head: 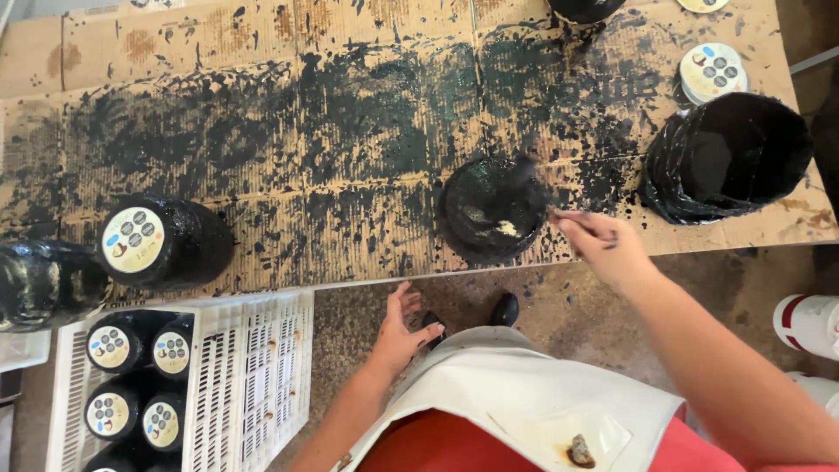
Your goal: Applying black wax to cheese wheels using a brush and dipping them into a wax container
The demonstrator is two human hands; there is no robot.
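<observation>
Brushing black coating onto a round cheese (494,208), we work at a cardboard-covered bench (262,131) spattered with dark paint. Our right hand (603,245) sits just right of the cheese, fingers pinched around a brush (529,175) whose blurred head lies over the cheese's top right. Pale patches show through the black on the cheese's near side. Our left hand (400,328) hangs below the cheese, off the bench edge, released with fingers spread and holding nothing. Well right of the cheese stands a black-lined bucket (730,157), and beyond that a labelled round (713,72). Far left of the cheese a coated round (162,242) with a pale disc label rests on the bench, a glossy black shape (48,281) beside it at the frame edge. Below and left of the cheese, a white slotted crate (253,367) holds more labelled rounds (140,380). A white apron (524,393) covers our front.
</observation>
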